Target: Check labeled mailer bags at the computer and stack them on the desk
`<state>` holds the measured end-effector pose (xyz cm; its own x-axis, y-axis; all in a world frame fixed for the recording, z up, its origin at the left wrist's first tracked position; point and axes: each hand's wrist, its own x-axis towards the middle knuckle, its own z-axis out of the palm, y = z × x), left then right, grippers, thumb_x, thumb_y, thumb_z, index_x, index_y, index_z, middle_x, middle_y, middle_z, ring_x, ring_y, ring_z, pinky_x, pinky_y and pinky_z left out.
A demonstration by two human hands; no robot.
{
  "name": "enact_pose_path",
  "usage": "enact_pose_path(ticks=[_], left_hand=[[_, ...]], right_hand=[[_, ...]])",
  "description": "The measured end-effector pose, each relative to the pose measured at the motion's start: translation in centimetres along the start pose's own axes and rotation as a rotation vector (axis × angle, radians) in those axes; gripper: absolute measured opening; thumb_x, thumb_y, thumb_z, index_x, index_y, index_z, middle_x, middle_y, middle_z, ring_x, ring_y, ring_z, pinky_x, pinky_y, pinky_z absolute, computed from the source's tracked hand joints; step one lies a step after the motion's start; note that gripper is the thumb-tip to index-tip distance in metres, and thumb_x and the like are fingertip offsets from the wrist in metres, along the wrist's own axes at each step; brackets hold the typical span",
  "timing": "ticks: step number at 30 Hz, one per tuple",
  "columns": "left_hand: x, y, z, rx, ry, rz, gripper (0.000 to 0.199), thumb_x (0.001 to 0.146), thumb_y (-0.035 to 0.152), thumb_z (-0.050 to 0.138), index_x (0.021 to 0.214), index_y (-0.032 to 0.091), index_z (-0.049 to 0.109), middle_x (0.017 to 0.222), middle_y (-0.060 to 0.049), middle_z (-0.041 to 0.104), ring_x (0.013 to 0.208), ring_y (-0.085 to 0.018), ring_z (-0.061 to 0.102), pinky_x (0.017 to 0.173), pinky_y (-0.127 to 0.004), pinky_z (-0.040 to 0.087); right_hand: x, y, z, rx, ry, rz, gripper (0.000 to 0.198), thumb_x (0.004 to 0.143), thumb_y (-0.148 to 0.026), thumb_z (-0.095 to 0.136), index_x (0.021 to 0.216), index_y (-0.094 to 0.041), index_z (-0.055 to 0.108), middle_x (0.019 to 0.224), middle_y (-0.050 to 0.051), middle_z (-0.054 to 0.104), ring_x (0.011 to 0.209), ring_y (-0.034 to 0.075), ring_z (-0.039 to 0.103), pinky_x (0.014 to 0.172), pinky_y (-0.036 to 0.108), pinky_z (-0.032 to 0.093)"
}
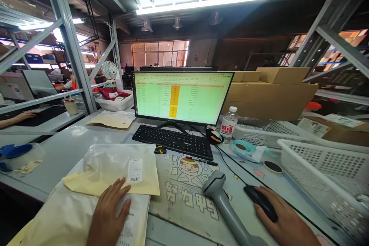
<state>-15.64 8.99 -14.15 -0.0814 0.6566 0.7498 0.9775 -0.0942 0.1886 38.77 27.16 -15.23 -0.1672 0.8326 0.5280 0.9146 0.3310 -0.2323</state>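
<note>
My left hand point(111, 213) lies flat on a small stack of pale plastic mailer bags, its fingers spread. The upper mailer bag point(106, 165) is whitish and yellow and carries a white barcode label point(135, 170); the bag beneath it point(63, 215) is partly covered by my hand. A black computer mouse point(261, 203) rests under my right hand point(284, 215), whose fingers curve around it. Between the hands, a grey barcode scanner point(227, 211) lies on a printed desk mat point(184, 200). Behind them are a black keyboard point(173, 142) and a lit monitor point(184, 98) displaying a spreadsheet.
A water bottle point(229, 123), a teal tape roll point(245, 149) and white plastic baskets point(323, 173) stand on the right, with cardboard boxes point(259, 100) behind. Clear tape rolls point(20, 155) lie at the left. Metal shelf posts point(66, 42) frame the desk. Another person's hand point(27, 115) shows far left.
</note>
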Motion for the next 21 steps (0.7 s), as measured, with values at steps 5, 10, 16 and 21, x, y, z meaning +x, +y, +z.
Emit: enact_pose_path(ticks=[5,10,16,21], left_hand=[[0.3,-0.3,0.2,0.048,0.038,0.054,0.031,0.107,0.043,0.049,0.13,0.031,0.064,0.138,0.0,0.07,0.121,-0.028,0.072,0.085,-0.052,0.069],[0.1,-0.3,0.3,0.068,0.038,0.063,0.031,0.107,0.042,0.049,0.131,0.03,0.065,0.138,-0.001,0.07,0.121,-0.026,0.072,0.086,-0.049,0.069],[0.2,-0.6,0.1,0.093,0.025,0.084,0.034,0.107,0.045,0.049,0.134,0.029,0.062,0.138,-0.002,0.07,0.121,-0.026,0.072,0.086,-0.047,0.069],[2.1,0.0,-1.9,0.069,0.046,0.21,0.037,0.105,0.044,0.052,0.135,0.025,0.062,0.131,-0.006,0.074,0.113,-0.026,0.075,0.083,-0.043,0.069]], right_hand=[[-0.1,0.7,0.5,-0.036,-0.024,-0.039,0.064,0.095,-0.062,0.046,0.141,-0.022,0.067,0.144,0.013,0.065,0.122,0.036,0.069,0.098,0.056,0.063],[0.0,0.4,0.3,-0.065,-0.023,-0.053,0.067,0.097,-0.063,0.043,0.144,-0.02,0.065,0.145,0.013,0.065,0.121,0.035,0.07,0.1,0.056,0.062],[0.2,-0.2,-0.1,-0.045,-0.014,-0.051,0.066,0.096,-0.062,0.044,0.142,-0.019,0.064,0.145,0.013,0.065,0.126,0.035,0.067,0.101,0.053,0.062],[0.2,-0.3,-0.2,-0.022,-0.033,-0.035,0.067,0.096,-0.062,0.045,0.139,-0.013,0.062,0.141,0.017,0.067,0.124,0.035,0.068,0.107,0.056,0.058]])
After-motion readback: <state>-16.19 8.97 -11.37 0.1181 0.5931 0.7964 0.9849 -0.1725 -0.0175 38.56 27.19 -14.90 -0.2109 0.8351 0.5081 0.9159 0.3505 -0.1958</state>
